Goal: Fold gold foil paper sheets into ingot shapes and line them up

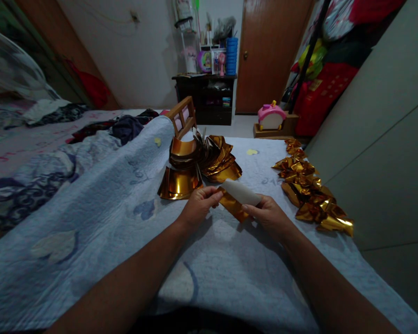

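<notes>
Between my two hands is a sheet of gold foil paper (234,207) with a pale back, its near edge folded over so a gold strip shows. My left hand (202,204) pinches the strip's left end between thumb and fingers. At the other end my right hand (267,214) grips it, thumb on top and fingers hidden underneath. Just beyond my left hand lie fanned stacks of curved gold foil sheets (181,182). Off to the right, a row of folded gold foil pieces (304,185) runs along the edge of the cloth.
A light blue quilted cloth (226,264) with heart shapes covers the surface under my hands. Behind the stacks stands a small wooden frame (184,116). A pale cabinet (379,153) borders the right side. Farther off are a pink toy (271,116) and a dark shelf (205,99).
</notes>
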Available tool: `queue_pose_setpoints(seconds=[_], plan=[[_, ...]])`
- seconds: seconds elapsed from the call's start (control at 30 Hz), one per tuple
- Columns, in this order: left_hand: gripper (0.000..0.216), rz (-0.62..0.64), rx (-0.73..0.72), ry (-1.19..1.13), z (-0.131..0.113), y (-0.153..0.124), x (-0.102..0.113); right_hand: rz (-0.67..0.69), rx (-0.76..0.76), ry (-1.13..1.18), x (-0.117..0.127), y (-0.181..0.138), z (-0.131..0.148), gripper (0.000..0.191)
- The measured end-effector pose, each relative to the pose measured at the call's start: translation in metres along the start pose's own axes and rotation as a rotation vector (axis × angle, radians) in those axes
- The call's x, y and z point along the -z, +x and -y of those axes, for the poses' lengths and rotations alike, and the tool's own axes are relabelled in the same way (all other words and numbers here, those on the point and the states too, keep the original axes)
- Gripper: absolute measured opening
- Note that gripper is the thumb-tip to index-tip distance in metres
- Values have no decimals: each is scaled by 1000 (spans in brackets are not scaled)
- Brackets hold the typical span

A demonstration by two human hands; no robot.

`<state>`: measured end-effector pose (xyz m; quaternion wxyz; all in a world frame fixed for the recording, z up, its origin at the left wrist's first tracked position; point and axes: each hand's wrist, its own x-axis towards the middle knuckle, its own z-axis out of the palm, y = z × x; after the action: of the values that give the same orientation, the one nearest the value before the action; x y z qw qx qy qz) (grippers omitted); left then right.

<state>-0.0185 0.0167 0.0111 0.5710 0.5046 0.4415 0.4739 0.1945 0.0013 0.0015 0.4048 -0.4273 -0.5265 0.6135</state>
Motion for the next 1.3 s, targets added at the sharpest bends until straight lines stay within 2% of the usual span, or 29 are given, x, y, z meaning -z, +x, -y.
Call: queue_pose_setpoints(seconds=[0.1, 0.37, 0.53, 0.67, 0.87, 1.1, 1.23, 1.3], plan=[[30, -15, 3, 14, 1, 0, -1, 34, 25, -2, -2, 1, 0, 29], [37, -32, -37, 56, 0, -1, -3, -11, 48, -36, -1, 2, -3, 32], [24, -63, -69, -19, 1, 0, -4, -18, 37, -52, -2, 1, -1, 28], [28, -82, -93, -84, 5, 0, -6, 6, 0, -95, -1, 0, 1, 29], [17, -58, -130, -15, 10, 1, -7, -10, -35, -144, 3, 1, 0, 31], [23, -35, -53, 131, 9, 0, -5, -49, 46, -202, 2, 2, 0, 57], [28, -25, 14, 77, 7, -1, -5, -60, 89, -324, 3, 2, -3, 48], [32, -21, 41, 45, 8, -1, -5, -110, 173, -415, 5, 3, -5, 41]])
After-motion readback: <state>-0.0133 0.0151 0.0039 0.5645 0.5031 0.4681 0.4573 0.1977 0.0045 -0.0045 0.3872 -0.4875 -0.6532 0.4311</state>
